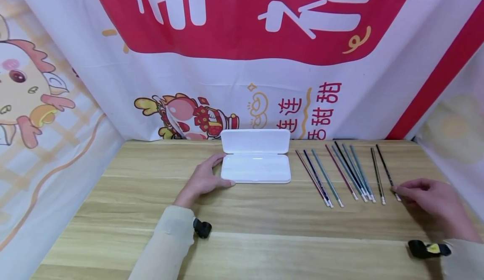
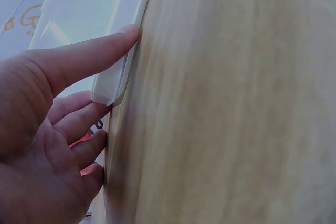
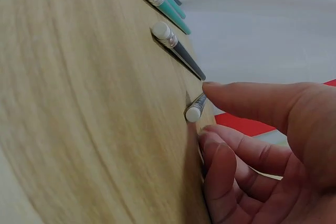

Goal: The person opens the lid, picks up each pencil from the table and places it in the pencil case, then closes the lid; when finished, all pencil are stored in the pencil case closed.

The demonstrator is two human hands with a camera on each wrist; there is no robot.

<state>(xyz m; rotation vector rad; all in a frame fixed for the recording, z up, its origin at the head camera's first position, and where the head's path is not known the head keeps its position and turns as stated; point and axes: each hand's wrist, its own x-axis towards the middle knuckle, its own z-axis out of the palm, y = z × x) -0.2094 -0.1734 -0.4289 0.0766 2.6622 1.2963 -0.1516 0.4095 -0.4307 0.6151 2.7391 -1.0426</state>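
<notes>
Table layout: case centre-rear, pencils to its right.

An open case (image 1: 255, 168) lies on the table (image 1: 242, 225) near its rear edge, lid raised behind. Left hand (image 1: 202, 180) rests at the case's left front corner. A row of pencils (image 1: 345, 173) lies right of the case; right hand (image 1: 435, 202) touches the rightmost pencil (image 1: 387, 174), near the table's right edge.

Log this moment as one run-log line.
left hand: thumb and fingers rest on open white pencil case | right hand: touches eraser end of rightmost pencil | other pencils: in a row on table
</notes>
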